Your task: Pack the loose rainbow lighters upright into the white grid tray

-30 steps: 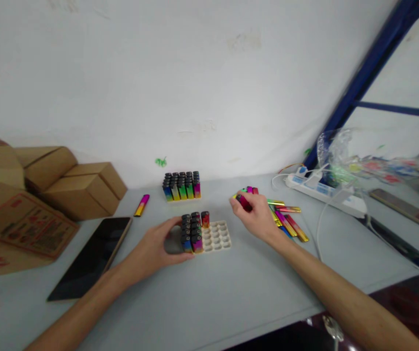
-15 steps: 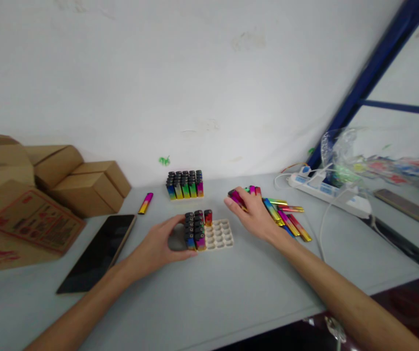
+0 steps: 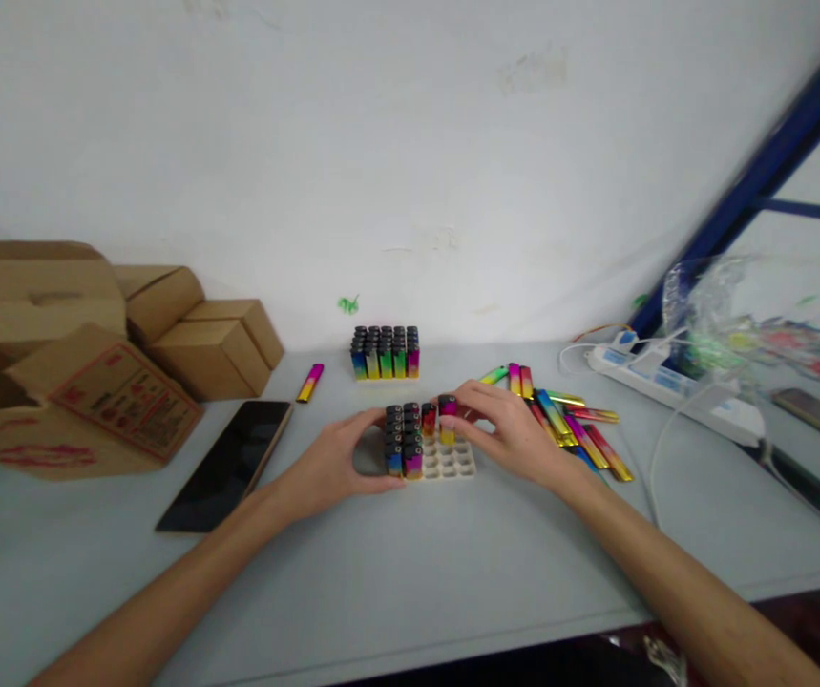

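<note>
A white tray [image 3: 451, 462] with round-cornered cells stands in front of me. Two rows of upright black-topped lighters [image 3: 404, 441] fill its left end, with a red lighter [image 3: 429, 420] at the back beside them. My left hand [image 3: 334, 456] grips the tray's left end, thumb at the front corner and fingers behind. Between thumb and fingers my right hand [image 3: 506, 426] holds a purple-and-yellow lighter [image 3: 448, 425] upright over the back of the tray, right of the red one. Whether its base sits in a cell I cannot tell.
Loose metallic lighters [image 3: 567, 425] lie piled at the right. A second filled tray [image 3: 386, 353] stands near the wall. One lighter [image 3: 310, 382] lies apart by a black tablet [image 3: 227, 465]. Cardboard boxes [image 3: 216, 348] are at left, a power strip [image 3: 674, 391] at right.
My right hand has come left from the loose pile to the tray, bringing the purple-and-yellow lighter. My left hand keeps its hold on the tray. The camera view has shifted.
</note>
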The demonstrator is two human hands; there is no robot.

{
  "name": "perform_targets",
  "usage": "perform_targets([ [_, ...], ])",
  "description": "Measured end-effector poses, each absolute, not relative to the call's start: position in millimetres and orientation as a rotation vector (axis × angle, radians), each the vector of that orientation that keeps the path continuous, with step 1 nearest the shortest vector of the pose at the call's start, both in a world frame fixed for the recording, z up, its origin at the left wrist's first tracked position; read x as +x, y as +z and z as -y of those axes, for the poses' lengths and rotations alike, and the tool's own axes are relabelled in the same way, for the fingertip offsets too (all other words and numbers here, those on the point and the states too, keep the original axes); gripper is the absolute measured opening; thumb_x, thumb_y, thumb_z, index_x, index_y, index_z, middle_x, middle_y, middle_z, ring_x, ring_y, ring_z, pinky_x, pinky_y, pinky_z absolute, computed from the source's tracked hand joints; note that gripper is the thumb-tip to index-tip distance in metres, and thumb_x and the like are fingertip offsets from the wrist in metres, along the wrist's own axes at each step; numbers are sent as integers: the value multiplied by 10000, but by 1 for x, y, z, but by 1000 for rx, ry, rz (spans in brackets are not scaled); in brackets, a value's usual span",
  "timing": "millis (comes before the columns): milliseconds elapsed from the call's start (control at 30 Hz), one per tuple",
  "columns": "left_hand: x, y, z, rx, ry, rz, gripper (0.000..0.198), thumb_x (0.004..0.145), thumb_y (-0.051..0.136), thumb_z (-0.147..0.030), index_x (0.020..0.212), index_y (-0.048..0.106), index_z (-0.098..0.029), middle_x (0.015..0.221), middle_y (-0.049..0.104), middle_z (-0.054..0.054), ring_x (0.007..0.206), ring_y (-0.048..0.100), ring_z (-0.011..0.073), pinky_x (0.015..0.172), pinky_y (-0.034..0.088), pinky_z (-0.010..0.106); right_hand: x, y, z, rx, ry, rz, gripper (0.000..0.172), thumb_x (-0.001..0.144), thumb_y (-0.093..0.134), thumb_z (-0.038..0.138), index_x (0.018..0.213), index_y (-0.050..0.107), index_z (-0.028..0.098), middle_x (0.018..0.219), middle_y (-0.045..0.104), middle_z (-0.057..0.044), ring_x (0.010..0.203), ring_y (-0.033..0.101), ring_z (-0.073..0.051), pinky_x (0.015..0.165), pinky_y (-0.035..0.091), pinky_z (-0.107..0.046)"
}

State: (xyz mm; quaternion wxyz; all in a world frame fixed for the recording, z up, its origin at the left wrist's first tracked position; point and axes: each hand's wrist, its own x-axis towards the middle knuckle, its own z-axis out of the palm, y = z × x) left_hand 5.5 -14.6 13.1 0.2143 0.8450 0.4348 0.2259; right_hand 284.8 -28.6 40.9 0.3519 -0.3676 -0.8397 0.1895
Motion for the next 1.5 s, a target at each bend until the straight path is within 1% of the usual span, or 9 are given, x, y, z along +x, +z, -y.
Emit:
perform_targets([
  [100, 6, 13, 15, 2348, 629, -1203, 719, 688, 877, -488, 1300, 635, -198, 1161, 779, 93, 1013, 738, 299, 949, 589, 397, 282, 36, 28, -953, 637, 2089, 212, 1019, 641, 340, 1162, 678, 188, 1032, 742, -70, 844, 701, -159, 783, 587, -294],
  [300, 5, 11, 14, 2358, 629, -1200, 725, 689, 884, -481, 1301, 629, -189, 1141, 781, 96, 1021, 740, 300, 961, 583, 395, 280, 25, 24, -1055, 833, 1988, 306, 973, 696, 351, 1201, 542, 217, 962, 762, -51, 807, 726, -154, 719, 611, -266],
  [500, 5, 12, 14, 2360, 637, -1202, 711, 694, 877, -479, 1296, 630, -192, 1144, 780, 89, 1012, 743, 296, 949, 589, 383, 281, 20, 23, -1052, 700, 2052, 274, 1001, 667, 366, 1203, 567, 209, 946, 764, -48, 792, 722, -153, 748, 596, -278],
  [733, 3, 8, 12, 2394, 659, -1190, 687, 739, 854, -489, 1313, 624, -192, 1152, 773, 88, 1008, 738, 287, 947, 580, 369, 274, 13, 24, -966, 529, 2133, 267, 1042, 609, 352, 1246, 601, 181, 1046, 735, -89, 805, 713, -160, 741, 599, -295],
  [1000, 5, 10, 11, 2351, 630, -1297, 682, 688, 843, -513, 1247, 632, -183, 1046, 785, 64, 837, 725, 249, 784, 590, 337, 267, 9, 17, -829, 292, 2152, 215, 1060, 565, 263, 1250, 620, 178, 1112, 645, -107, 950, 685, -195, 853, 612, -342],
  [1133, 4, 9, 11, 2356, 645, -1330, 680, 678, 834, -515, 1233, 618, -187, 968, 781, 47, 776, 713, 238, 731, 584, 323, 273, 11, 11, -847, 286, 2200, 224, 1059, 576, 283, 1251, 617, 176, 1087, 666, -97, 953, 681, -200, 866, 604, -351],
  [1300, 1, 8, 8, 2406, 651, -1338, 652, 684, 816, -543, 1195, 618, -189, 819, 739, 11, 708, 705, 240, 651, 566, 313, 274, 12, 12, -899, 300, 2296, 270, 1075, 549, 306, 1304, 614, 179, 1113, 686, -112, 919, 684, -193, 837, 585, -329],
  [1433, 0, 6, 5, 2433, 676, -1315, 661, 681, 807, -584, 1190, 619, -205, 828, 750, 21, 696, 713, 249, 632, 571, 324, 277, 23, 15, -918, 270, 2307, 351, 1069, 562, 364, 1367, 600, 183, 1148, 690, -121, 907, 677, -190, 856, 563, -329],
  [1500, 0, 6, 4, 2445, 672, -1306, 672, 685, 801, -603, 1197, 620, -207, 834, 757, 27, 702, 719, 255, 635, 573, 327, 288, 33, 15, -954, 286, 2239, 411, 1061, 571, 412, 1407, 569, 190, 1099, 717, -99, 892, 684, -182, 868, 551, -322],
])
